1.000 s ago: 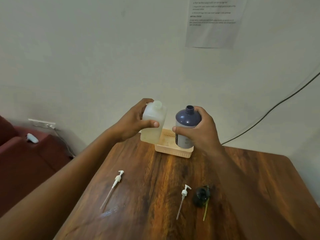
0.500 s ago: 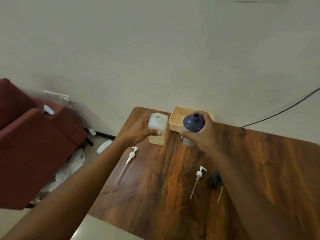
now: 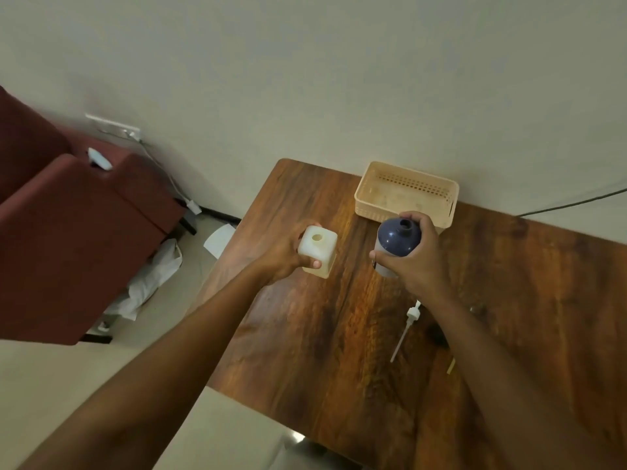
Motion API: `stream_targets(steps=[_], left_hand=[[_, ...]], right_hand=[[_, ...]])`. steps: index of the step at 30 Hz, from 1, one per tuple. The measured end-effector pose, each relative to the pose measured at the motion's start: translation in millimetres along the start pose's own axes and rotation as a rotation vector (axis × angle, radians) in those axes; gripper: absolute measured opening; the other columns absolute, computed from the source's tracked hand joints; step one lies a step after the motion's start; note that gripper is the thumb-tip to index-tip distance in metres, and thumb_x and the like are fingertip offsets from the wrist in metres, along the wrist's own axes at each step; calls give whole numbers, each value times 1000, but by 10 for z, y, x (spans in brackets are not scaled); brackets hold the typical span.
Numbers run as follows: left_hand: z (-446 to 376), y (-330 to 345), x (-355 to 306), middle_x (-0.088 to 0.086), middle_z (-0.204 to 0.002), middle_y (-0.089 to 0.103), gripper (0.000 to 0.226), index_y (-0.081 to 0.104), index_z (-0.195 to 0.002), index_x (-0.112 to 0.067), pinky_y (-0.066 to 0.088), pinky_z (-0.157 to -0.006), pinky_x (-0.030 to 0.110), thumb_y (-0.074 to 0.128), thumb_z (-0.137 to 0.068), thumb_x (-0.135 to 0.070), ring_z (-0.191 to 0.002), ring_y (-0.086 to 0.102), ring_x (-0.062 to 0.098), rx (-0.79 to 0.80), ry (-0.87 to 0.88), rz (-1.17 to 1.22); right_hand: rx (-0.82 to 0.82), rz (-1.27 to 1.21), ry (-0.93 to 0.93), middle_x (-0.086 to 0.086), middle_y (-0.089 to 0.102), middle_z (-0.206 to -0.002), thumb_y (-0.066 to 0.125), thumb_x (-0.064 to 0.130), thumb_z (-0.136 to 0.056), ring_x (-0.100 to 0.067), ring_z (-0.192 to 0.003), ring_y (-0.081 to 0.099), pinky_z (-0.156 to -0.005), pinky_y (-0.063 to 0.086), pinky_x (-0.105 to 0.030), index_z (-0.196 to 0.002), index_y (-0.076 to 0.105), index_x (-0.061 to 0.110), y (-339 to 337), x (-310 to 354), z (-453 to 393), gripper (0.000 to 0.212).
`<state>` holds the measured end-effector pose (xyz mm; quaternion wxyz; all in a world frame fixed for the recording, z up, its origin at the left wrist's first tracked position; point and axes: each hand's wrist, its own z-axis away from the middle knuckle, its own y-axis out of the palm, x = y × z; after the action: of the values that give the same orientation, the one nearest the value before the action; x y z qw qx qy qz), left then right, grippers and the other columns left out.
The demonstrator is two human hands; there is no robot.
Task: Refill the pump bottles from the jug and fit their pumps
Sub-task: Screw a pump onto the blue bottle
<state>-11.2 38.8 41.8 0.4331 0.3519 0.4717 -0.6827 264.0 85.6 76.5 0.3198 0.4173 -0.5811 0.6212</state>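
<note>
Here the left hand (image 3: 285,256) has its fingers (image 3: 316,264) wrapped around a square white bottle (image 3: 317,251), open at the neck, over the wooden table (image 3: 305,334). The right hand (image 3: 417,262) curls round a dark blue bottle (image 3: 397,242), also uncapped, just in front of a cream basket (image 3: 407,195) by the wall. 1 white pump (image 3: 405,329) lies flat on the table beside the right forearm. A maroon sofa (image 3: 68,239) stands off to the left.

A home living room: maroon sofa (image 3: 68,232), wooden table (image 3: 509,300), wall socket (image 3: 113,125) with trailing cable.
</note>
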Motion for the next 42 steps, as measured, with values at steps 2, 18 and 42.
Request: stream_targets(steps=[2,18,42], left_hand=[[-39,29,164,-6,-123,58,65,50,-138,-17,50,-82,5,81,-84,0,-112,59,-5,-16,-29,-14],[-211,86,726,0,-134,55,75,46,-143,-18,54,-81,13,85,-81,-5,-123,54,14,-40,-114,-33],[-919,1457,-561,5,-160,41,96,44,-155,-24,39,-118,47,93,-73,-39,-148,38,24,123,192,-318]], right_hand=[[13,-14,21,15,49,-137,97,31,-62,-11,-126,50,-85,50,-15,-134,46,34,34,-59,-26,89],[43,-64,94,6,51,-142,95,22,-64,-11,-127,49,-69,44,2,-134,46,32,230,-257,-163,86],[-263,-89,134,18,50,-124,96,19,-64,6,-103,52,-74,40,5,-129,46,33,-1116,-665,189,83]])
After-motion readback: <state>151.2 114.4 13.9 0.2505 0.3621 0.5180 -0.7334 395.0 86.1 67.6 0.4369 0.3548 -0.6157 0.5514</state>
